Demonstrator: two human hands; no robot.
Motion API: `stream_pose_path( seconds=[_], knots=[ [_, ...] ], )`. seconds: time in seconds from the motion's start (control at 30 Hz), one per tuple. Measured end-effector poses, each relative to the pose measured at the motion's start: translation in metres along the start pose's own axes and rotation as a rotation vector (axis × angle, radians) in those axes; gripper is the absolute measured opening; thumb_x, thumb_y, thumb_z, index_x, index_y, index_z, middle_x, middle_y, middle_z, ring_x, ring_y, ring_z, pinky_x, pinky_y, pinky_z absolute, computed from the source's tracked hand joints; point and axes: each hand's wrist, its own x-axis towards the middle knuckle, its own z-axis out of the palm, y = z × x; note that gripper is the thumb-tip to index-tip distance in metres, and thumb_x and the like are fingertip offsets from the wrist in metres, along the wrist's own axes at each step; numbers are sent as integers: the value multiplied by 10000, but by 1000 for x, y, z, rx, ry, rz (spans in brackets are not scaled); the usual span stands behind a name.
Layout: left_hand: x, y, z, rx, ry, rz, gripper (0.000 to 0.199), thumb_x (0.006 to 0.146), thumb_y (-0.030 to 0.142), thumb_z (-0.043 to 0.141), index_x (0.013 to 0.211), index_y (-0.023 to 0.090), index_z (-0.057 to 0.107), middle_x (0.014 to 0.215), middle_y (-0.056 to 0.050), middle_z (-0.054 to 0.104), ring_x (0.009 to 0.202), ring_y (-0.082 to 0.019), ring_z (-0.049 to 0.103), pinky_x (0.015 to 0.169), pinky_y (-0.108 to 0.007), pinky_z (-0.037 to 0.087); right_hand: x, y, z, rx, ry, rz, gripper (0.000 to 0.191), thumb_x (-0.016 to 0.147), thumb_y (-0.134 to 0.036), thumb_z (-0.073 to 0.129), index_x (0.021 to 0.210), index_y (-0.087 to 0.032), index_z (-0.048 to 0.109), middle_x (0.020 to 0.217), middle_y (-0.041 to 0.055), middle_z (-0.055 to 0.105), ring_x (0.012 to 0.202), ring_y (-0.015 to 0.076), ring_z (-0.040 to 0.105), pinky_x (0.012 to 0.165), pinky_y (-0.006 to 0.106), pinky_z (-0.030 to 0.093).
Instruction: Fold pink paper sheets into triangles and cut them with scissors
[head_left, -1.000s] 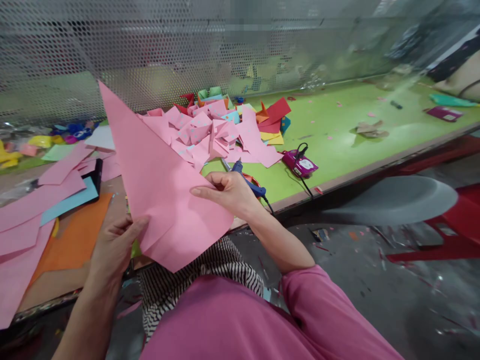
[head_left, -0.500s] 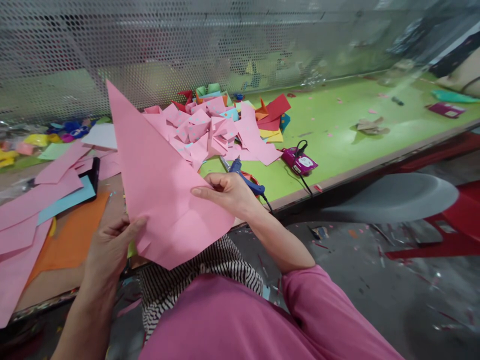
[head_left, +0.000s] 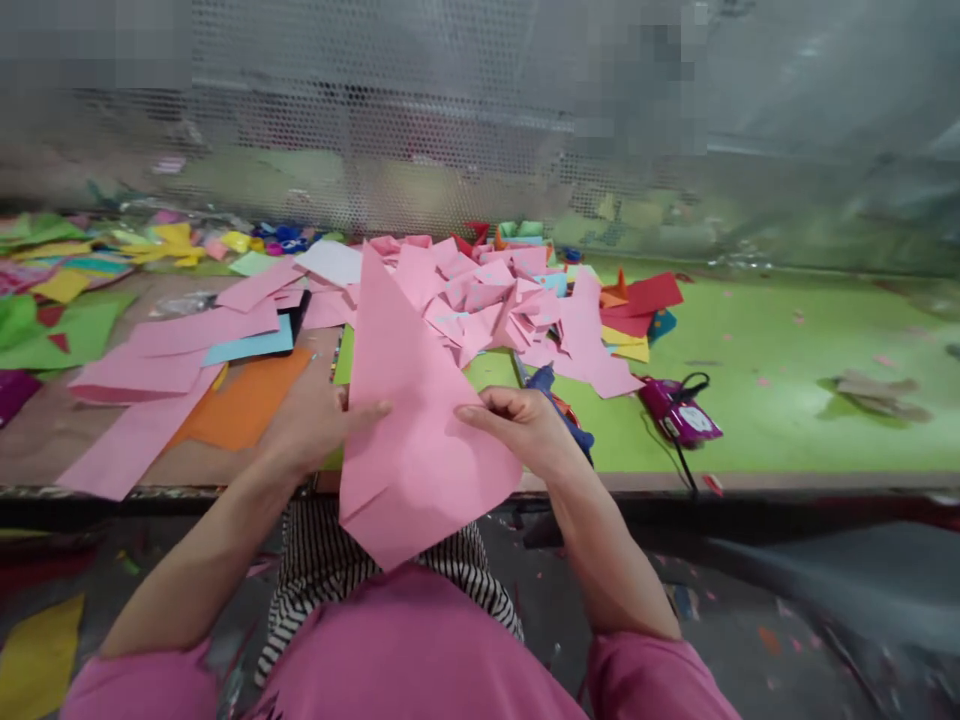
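Here your left hand (head_left: 315, 425) and right hand (head_left: 525, 425) pinch opposite edges of the pink paper sheet (head_left: 420, 410), just before the glue gun (head_left: 555, 400).

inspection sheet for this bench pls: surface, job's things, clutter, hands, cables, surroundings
Surface: green-topped workbench, paper scraps on it.
Job's things: folded pink paper sheet, held over the bench edge.
Clutter: pile of folded pink paper pieces; orange sheet; blue glue gun.
Hands: left hand and right hand grip the sheet's sides.
Cables: black cord by magenta device.
Surroundings: perforated metal screen.
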Motion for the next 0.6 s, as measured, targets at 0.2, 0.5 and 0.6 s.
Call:
stream_pose_path(
  seconds=[0.2, 0.5, 0.6],
  knots=[
    [9, 6, -5, -117, -74, -29, 345, 563, 497, 921, 665, 207, 765, 695, -41, 741, 592, -156, 634, 565, -274, 536, -4, 0, 2, -16, -35, 64, 505, 795, -632, 737, 629, -201, 532, 630, -36, 418, 593, 107, 376, 504, 263, 233],
    [10, 10, -11, -188, -83, -18, 358, 576, 468, 937, 744, 192, 782, 698, -30, 733, 576, -144, 623, 568, -280, 518, -5, -9, 8, -97, -108, 42, 578, 809, -622, 736, 577, -205, 411, 603, -56, 303, 563, 86, 284, 495, 271, 169],
    [17, 18, -18, -249, -39, 47, 370, 519, 464, 958, 682, 193, 766, 700, -33, 738, 608, -149, 642, 607, -281, 533, -6, -9, 10, -106, -127, 53, 581, 805, -626, 736, 579, -208, 401, 599, -54, 309, 564, 89, 293, 491, 267, 173]
  ],
)
